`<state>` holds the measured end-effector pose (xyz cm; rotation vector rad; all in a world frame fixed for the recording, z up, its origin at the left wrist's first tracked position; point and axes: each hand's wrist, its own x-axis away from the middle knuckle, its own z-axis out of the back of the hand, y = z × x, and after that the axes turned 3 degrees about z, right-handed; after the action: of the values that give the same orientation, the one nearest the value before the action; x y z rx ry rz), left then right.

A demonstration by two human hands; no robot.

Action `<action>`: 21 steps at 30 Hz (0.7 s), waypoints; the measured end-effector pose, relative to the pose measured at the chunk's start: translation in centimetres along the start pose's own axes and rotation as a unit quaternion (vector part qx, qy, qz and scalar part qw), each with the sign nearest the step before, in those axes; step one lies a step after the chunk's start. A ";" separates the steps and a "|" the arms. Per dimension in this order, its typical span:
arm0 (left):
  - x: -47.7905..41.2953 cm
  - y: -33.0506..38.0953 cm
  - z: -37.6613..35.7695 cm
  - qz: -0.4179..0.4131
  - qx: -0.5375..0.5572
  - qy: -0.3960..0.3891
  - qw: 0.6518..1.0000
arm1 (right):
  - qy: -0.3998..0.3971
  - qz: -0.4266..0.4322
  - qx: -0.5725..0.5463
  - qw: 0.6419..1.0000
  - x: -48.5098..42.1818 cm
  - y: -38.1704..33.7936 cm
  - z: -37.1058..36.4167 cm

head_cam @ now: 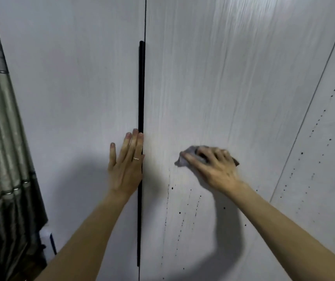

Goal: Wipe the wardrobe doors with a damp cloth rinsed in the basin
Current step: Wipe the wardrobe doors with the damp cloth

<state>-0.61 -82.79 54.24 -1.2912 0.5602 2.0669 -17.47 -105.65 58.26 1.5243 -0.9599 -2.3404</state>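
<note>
Two pale grey wardrobe doors fill the view, the left door (71, 98) and the right door (203, 88), split by a long black vertical handle (141, 88). My left hand (125, 165) lies flat with straight fingers on the left door, its fingertips beside the handle. My right hand (215, 165) grips a bunched grey cloth (185, 158) and presses it against the right door at mid height; the hand is blurred. Dark drip trails and droplets (180, 211) run down the door below the cloth. The basin is out of view.
A grey-green pleated curtain (2, 159) hangs along the left edge. A further panel (324, 149), speckled with dark droplets, stands at the right behind a slanting seam. A small white and dark object (48, 236) sits low by the curtain.
</note>
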 end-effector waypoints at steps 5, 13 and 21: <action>0.4 0.0 -1.2 0.001 0.033 0.019 0.999 | 0.127 -0.207 0.045 0.969 -6.7 3.1 -0.1; 4.4 -1.2 -2.8 -0.049 0.050 0.000 0.998 | -0.055 0.006 -0.002 0.998 2.2 -6.0 -2.5; 5.4 -2.6 -4.4 -0.076 0.115 -0.042 0.990 | 0.094 -0.210 0.018 0.973 -8.4 -2.0 -2.4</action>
<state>2.26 -82.25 47.44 -1.0747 0.6215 1.8621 -11.13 -101.06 62.74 2.0948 -0.6895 -2.3843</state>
